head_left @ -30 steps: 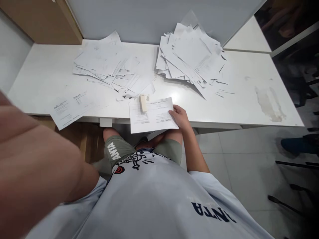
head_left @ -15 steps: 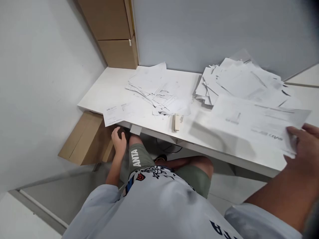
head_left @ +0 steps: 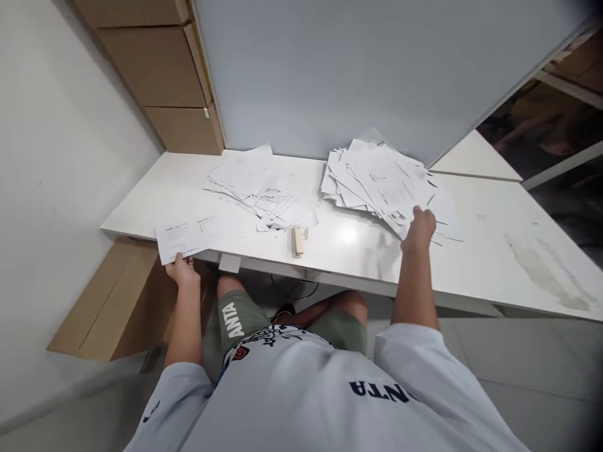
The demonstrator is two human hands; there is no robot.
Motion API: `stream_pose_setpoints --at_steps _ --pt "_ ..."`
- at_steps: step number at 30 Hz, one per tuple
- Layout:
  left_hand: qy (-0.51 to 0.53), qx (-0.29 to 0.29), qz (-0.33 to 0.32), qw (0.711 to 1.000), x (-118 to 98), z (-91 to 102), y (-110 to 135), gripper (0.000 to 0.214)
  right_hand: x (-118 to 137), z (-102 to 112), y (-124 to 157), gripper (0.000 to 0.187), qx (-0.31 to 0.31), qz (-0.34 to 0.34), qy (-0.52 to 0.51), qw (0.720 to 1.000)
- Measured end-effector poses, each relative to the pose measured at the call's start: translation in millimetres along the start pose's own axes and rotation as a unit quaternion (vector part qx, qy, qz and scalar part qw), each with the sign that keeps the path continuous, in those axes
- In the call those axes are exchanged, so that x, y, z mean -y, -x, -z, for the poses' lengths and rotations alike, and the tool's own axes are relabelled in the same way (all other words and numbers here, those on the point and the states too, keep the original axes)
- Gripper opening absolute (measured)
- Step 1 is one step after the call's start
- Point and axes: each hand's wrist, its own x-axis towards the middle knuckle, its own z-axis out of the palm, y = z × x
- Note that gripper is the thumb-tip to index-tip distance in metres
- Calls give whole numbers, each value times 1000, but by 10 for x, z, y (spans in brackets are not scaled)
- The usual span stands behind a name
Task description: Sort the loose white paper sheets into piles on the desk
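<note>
At the desk's left front edge, my left hand (head_left: 183, 270) pinches the near edge of a printed sheet of paper (head_left: 186, 238), which lies partly over the edge. My right hand (head_left: 419, 227) is closed at the near right side of a large messy paper pile (head_left: 362, 169). Its fingers appear to grip the edge of a printed top sheet (head_left: 389, 188), though the fingertips are partly hidden. Between the hands, a cream stapler (head_left: 298, 241) rests close to the front edge. Behind it, a smaller loose heap of papers (head_left: 247, 172) is spread out.
The white desk (head_left: 490, 251) runs along a grey panel (head_left: 320, 75) and has a stained patch at right. Stacked cardboard boxes (head_left: 155, 69) stand at the back left. Another cardboard box (head_left: 108, 301) sits below the desk's left end. A small white card (head_left: 230, 263) juts from the front edge.
My right hand has brought its sheet left and onto the large pile. My left hand has risen from below the desk edge and taken hold of the left sheet. The view has shifted right.
</note>
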Motion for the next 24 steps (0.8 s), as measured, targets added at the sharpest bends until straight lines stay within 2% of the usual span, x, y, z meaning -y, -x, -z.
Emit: stream_pose_setpoints --at_steps 3,4,5,6,8,10,12,14,17,20,22,24 --pt "-7 -19 -8 1000 79 109 89 27 -193 14 925 45 -68 -52 -68 994" --pt "-12 -28 -13 999 114 136 125 26 -249 22 1304 43 -75 -60 -105 990" --pt "-21 -31 -20 999 151 151 160 24 -303 27 1692 40 -56 -64 -140 986" --pt "-34 -27 -35 998 188 153 195 24 -355 29 2068 36 1 -69 -170 983" --pt "-63 -1 -79 995 254 124 255 25 -445 15 2714 31 151 -111 -215 958" --pt "-73 20 -108 991 299 68 301 30 -499 -36 3130 32 279 -166 -239 915" --pt "-61 29 -85 994 310 12 335 30 -495 -130 3295 33 381 -183 -246 872" --pt "-36 44 -25 998 283 -19 361 24 -430 -262 3268 32 439 -167 -248 847" --pt "1 87 33 996 180 20 399 24 -245 -511 3096 33 469 -142 -274 828" --pt "7 135 44 990 48 161 457 39 16 -775 3008 33 500 -137 -310 797" --pt "-4 147 54 988 -21 281 513 48 212 -932 3033 35 539 -149 -332 760" --pt "-25 151 71 986 -59 397 574 53 407 -1078 3101 39 581 -169 -365 708"
